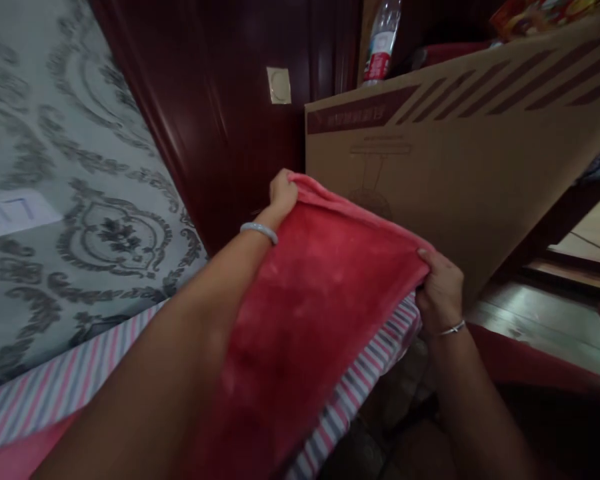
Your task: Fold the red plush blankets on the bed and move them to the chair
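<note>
A red plush blanket [325,287] stretches between my two hands, its far edge pulled taut and slightly folded over. My left hand [283,192], with a pale bangle on the wrist, is closed on the far left corner. On the right corner, my right hand [441,287] grips the edge with the thumb on top; a thin silver bracelet circles that wrist. Beneath the blanket lies a striped sheet [360,380] in pink, grey and white, showing along the right side and again at the left by the wall.
A large cardboard box [460,160] stands just beyond the blanket. Behind its top edge is a plastic bottle [380,50]. A dark red wooden panel [205,80] rises at the back, beside the patterned wall [80,167]. Shiny floor [550,327] shows at right.
</note>
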### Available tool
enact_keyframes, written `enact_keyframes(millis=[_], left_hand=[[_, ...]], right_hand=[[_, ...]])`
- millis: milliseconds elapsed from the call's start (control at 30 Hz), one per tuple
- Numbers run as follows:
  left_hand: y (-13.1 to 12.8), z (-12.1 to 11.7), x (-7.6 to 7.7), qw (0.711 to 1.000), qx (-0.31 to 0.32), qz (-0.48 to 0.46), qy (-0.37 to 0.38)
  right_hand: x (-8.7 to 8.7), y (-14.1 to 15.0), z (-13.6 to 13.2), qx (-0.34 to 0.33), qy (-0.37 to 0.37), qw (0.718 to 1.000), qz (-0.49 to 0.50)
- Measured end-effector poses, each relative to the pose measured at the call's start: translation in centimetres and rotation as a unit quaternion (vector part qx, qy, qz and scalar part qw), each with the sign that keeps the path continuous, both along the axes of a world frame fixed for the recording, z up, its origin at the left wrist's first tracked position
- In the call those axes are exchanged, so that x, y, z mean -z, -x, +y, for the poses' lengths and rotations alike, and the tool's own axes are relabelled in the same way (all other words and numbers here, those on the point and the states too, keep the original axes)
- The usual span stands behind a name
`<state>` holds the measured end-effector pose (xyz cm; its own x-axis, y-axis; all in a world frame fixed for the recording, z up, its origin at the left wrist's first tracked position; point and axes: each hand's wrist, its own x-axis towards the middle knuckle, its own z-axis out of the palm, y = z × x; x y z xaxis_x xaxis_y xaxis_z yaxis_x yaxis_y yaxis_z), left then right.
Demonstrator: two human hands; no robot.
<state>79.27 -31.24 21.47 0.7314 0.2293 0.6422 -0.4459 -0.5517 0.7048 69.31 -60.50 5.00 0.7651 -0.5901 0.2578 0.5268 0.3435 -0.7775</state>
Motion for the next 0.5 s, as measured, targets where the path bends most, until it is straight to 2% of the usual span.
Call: enact_keyframes(millis=[133, 267, 367, 433, 500], left_hand=[[-4.3, -1.2, 8.1, 0.993, 0.008, 0.110, -0.043], [-5.3, -0.9, 14.4, 0.970, 0.025, 0.223, -0.096], [-4.4, 1.0, 17.5, 0.943, 0.013, 0.293, -0.155], [-3.2, 2.9, 18.6, 0.925, -0.013, 0.323, -0.198], [-1.8, 4.8, 19.1, 0.906, -0.043, 0.345, -0.240]], right_hand=[[5.8, -2.5, -0.5, 0.039, 0.024, 0.993, 0.106], [9.5, -3.4, -0.8, 0.065, 0.165, 0.958, 0.223], [10.6, -3.1, -0.8, 0.087, 0.264, 0.923, 0.265], [10.7, -2.9, -0.8, 0.096, 0.281, 0.918, 0.261], [10.7, -2.7, -0.9, 0.104, 0.275, 0.923, 0.249]])
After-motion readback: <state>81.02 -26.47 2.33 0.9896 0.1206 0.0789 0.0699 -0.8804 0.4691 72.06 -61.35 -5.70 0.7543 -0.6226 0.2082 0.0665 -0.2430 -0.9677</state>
